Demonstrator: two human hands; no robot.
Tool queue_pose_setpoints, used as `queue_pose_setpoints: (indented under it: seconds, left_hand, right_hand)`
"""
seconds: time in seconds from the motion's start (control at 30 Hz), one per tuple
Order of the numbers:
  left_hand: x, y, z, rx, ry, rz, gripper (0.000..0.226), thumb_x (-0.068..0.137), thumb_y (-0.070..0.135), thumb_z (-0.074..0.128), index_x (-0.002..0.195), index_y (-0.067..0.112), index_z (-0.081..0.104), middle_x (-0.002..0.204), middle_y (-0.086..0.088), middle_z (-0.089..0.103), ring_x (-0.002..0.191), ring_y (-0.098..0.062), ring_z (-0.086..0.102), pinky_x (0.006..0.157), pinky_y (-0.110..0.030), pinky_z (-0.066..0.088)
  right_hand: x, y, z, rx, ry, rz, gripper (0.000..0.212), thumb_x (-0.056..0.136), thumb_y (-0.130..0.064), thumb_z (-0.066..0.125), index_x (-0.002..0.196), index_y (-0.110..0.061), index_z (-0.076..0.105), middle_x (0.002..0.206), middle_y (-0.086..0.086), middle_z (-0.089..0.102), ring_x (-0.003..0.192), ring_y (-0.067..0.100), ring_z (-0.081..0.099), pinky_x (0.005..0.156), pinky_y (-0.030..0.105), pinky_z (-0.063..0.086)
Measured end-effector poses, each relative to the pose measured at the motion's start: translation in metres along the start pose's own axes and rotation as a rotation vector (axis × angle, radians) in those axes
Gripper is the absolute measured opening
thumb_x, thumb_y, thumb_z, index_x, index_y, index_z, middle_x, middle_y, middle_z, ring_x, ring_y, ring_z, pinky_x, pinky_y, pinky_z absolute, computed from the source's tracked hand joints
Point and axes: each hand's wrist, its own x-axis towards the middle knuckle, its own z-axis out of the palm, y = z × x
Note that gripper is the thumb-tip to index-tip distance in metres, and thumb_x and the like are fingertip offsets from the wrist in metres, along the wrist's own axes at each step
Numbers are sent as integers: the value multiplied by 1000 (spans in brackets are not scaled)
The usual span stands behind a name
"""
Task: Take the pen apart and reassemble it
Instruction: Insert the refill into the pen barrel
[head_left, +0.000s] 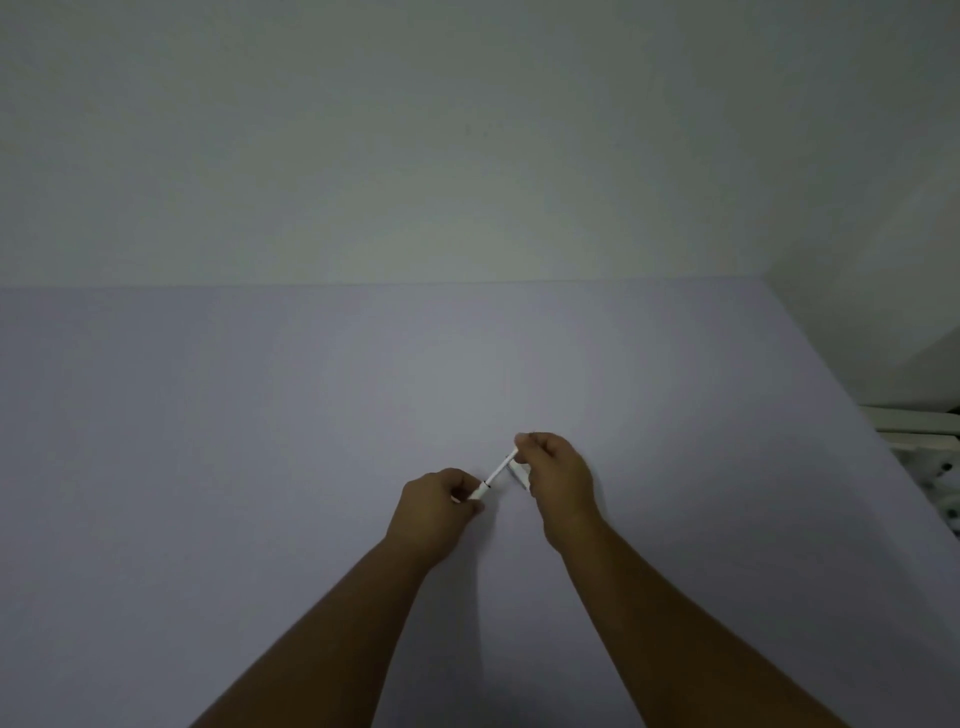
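Observation:
A thin white pen (497, 472) with a dark ring near its lower end runs slantwise between both hands, just above the pale table (260, 467). My left hand (434, 506) pinches its lower left end. My right hand (558, 480) pinches the upper right end with fingertips. A second small white piece (521, 475) shows under my right hand's fingers; whether it is held or lying on the table I cannot tell. The pen's two ends are hidden by the fingers.
The pale table runs back to a plain wall (467, 156). Its right edge slants down the right side, with white objects (924, 436) beyond it at the far right. Light is dim.

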Motion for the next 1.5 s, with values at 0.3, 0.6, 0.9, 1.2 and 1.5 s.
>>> queue_pose_setpoints:
  seconds: [0.3,0.6,0.9,1.2,1.5]
  left_hand:
    - [0,5,2,-36,5,15,13,82,20,67,95,19,67,88,5,62,78,-13,57,61,-16,38]
    - [-2,-1,-1,-73,-25,-4,26,83,19,63,104,35,64,81,8,58,71,-11,56,54,-13,40]
    - [-3,-2,-3,-86,-35,-16,24,81,18,64,98,35,66,76,12,57,68,-8,56,53,-14,42]
    - [-6,2,-2,-88,-41,20,23,81,17,66,100,30,66,78,10,60,69,-3,54,55,-7,37]
    - [-7,7,-4,-90,-47,23,23,82,17,65,100,31,65,81,6,61,74,-11,57,56,-12,40]
  right_hand:
    - [4,0,-13,-186,-89,-17,17,80,-33,67,66,-23,67,69,-7,65,69,11,59,67,25,46]
    - [16,16,-31,-1045,-50,-71,20,84,-26,60,92,-8,63,97,11,70,89,28,66,69,31,50]
    - [11,8,-26,-592,125,-64,23,82,-19,60,100,-7,65,96,11,70,93,29,64,77,33,49]
    - [1,-20,-15,-46,-36,-6,13,79,-14,66,72,-25,66,75,0,66,59,11,50,57,24,41]
    - [-1,-17,-15,-25,-31,-36,9,78,-17,69,75,-26,68,73,-8,65,63,6,53,65,23,43]
